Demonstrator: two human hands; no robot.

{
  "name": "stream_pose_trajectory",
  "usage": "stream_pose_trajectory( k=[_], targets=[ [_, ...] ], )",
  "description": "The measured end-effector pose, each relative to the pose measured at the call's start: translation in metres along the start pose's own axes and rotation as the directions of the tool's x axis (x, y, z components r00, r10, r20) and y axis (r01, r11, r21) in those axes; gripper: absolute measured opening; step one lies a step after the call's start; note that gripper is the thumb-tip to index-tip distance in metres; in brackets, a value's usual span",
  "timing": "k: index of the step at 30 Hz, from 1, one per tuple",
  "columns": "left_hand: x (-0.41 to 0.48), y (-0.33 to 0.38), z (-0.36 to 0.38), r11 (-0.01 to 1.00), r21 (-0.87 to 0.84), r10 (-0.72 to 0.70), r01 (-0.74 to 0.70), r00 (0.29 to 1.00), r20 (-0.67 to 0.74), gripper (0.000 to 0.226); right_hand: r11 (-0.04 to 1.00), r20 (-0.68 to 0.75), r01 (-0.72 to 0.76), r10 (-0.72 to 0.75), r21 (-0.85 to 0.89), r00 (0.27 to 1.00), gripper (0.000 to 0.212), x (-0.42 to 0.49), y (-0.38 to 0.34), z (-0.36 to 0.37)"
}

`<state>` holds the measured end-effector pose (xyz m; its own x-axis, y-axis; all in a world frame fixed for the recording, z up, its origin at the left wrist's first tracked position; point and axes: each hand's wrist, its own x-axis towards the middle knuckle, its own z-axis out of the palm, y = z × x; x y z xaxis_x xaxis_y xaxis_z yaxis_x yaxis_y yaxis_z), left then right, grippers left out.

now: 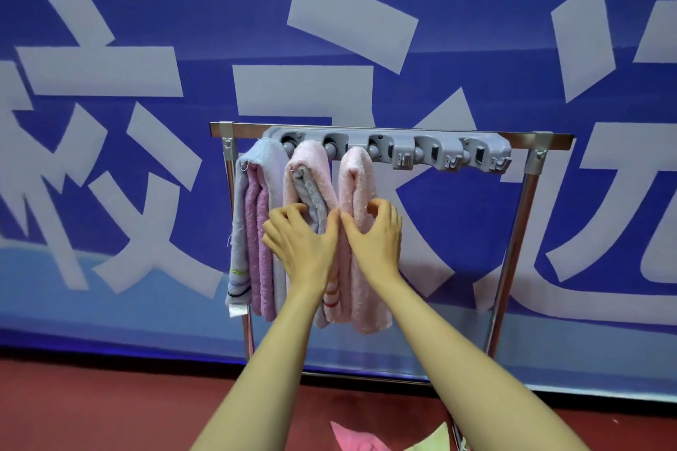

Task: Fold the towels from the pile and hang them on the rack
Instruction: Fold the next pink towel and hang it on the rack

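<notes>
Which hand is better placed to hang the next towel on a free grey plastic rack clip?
Right, likely. The right hand grips the rightmost pale pink terry towel, beside the free grey plastic clips; the left hand holds the middle pink-and-grey towel, farther away.

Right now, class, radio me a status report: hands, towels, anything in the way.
Left hand holds middle towel; right hand pinches right pink towel. Both hang on rack beside left towel. Nothing in the way.
</notes>
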<state>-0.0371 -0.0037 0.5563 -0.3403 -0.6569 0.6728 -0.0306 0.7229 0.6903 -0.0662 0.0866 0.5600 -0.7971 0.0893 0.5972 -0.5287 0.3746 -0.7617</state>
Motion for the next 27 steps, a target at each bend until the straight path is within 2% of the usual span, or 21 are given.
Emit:
stream_pose_trajectory(
  k=[3,5,8,10,12,13,15,17,19,22,24,27],
  targets=[
    [0.002,-0.010,0.004,0.994,0.106,0.018,-0.020,1.000,0.022,0.043,0.998,0.032,-0.021,0.023,-0.059,0.999,0.035,0.002,0.005,0.005],
    [0.003,-0.016,0.006,0.987,0.141,0.066,-0.071,0.997,0.035,0.030,0.996,0.057,-0.013,0.018,-0.086,0.998,0.025,0.003,0.006,0.005],
    [0.006,-0.025,0.003,0.976,0.156,0.154,-0.152,0.988,-0.002,0.015,0.997,0.008,-0.005,0.005,-0.080,1.000,0.015,0.003,0.002,-0.002],
    [0.009,-0.032,-0.004,0.979,0.156,0.141,-0.134,0.989,-0.037,0.014,0.998,-0.069,0.001,-0.005,-0.062,0.998,0.015,0.002,0.003,-0.007],
    [0.008,-0.037,-0.010,0.988,0.139,0.068,-0.062,0.997,-0.041,0.020,0.999,-0.064,0.032,-0.035,-0.040,0.997,0.015,-0.002,0.005,-0.009],
    [0.005,-0.036,-0.012,0.990,0.131,0.060,-0.054,0.997,-0.038,0.025,0.998,-0.015,0.053,-0.053,-0.030,0.998,0.014,-0.005,0.006,-0.008],
    [-0.005,-0.034,-0.009,0.973,0.142,0.182,-0.180,0.983,-0.001,0.037,0.997,0.111,0.070,-0.068,-0.012,0.991,0.010,-0.012,0.006,-0.002],
    [-0.017,-0.036,-0.002,0.921,0.194,0.328,-0.338,0.941,0.082,0.048,0.999,0.214,0.055,-0.053,-0.003,0.975,0.019,-0.018,0.005,0.002],
    [-0.024,-0.040,0.000,0.880,0.245,0.385,-0.407,0.913,0.136,0.053,0.999,0.287,0.023,-0.015,-0.023,0.958,0.032,-0.022,0.005,0.002],
    [-0.030,-0.047,-0.006,0.860,0.274,0.396,-0.431,0.901,0.177,0.045,0.996,0.419,-0.004,0.043,-0.094,0.907,0.050,-0.030,0.013,-0.006],
    [-0.036,-0.046,-0.014,0.860,0.283,0.370,-0.425,0.900,0.229,0.047,0.991,0.506,0.006,0.063,-0.134,0.860,0.053,-0.037,0.020,-0.013],
    [-0.051,-0.047,-0.024,0.879,0.239,0.340,-0.412,0.895,0.290,0.047,0.987,0.564,0.016,0.080,-0.162,0.822,0.055,-0.052,0.027,-0.026]
  ],
)
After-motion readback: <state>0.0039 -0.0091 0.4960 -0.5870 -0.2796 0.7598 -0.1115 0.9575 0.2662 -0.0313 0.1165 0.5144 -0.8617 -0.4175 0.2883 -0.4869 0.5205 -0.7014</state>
